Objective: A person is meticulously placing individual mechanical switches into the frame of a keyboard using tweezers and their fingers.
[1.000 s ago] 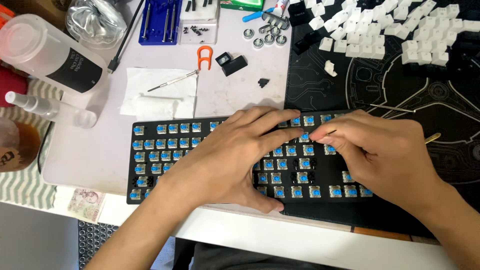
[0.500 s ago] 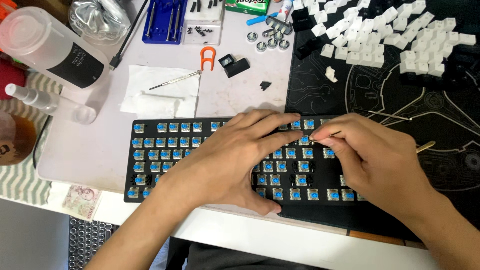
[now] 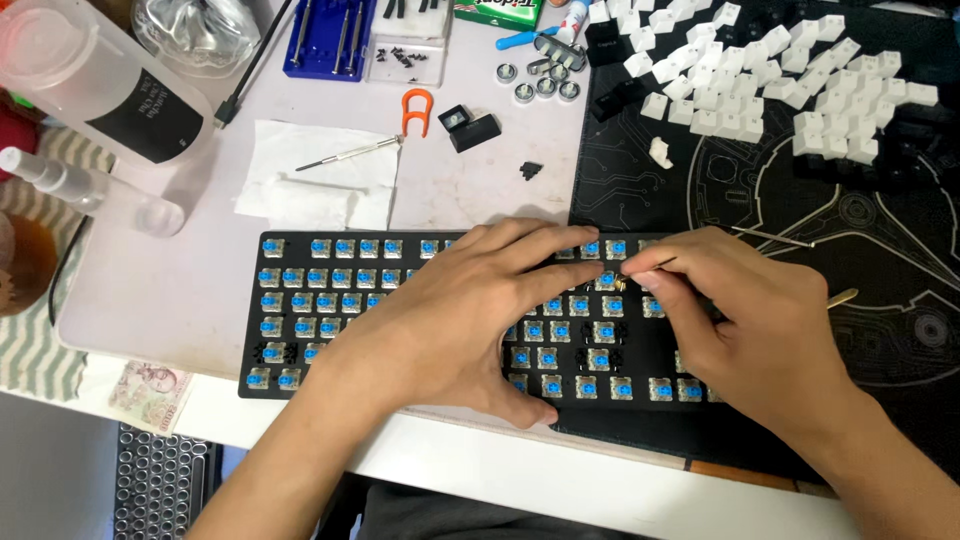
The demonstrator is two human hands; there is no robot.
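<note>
Seen from the head camera, a person bends over a black keyboard (image 3: 330,320) stripped of its caps, rows of blue-stemmed switches (image 3: 345,277) exposed, lying across the near edge of a white desk (image 3: 470,190) and partly on a black patterned mat (image 3: 800,230). The left hand (image 3: 455,320) lies flat and spread over the middle of the board, palm down, fingers reaching toward the upper rows and gripping nothing. The right hand (image 3: 740,320) sits just beside it, thumb and forefinger pinched narrow on a thin metal tool (image 3: 650,268) whose tip meets a switch near the left fingertips; what exactly the tip touches is too small to tell.

Behind the board, a pile of white keycaps (image 3: 790,80) spreads over the mat. On the desk lie a folded paper tissue (image 3: 320,185) with a small screwdriver (image 3: 350,153) across it, an orange keycap puller (image 3: 417,108), a blue screwdriver case (image 3: 330,38) and a clear plastic bottle (image 3: 90,85) with a dark label. A banknote (image 3: 148,393) rests at the desk's near left corner.
</note>
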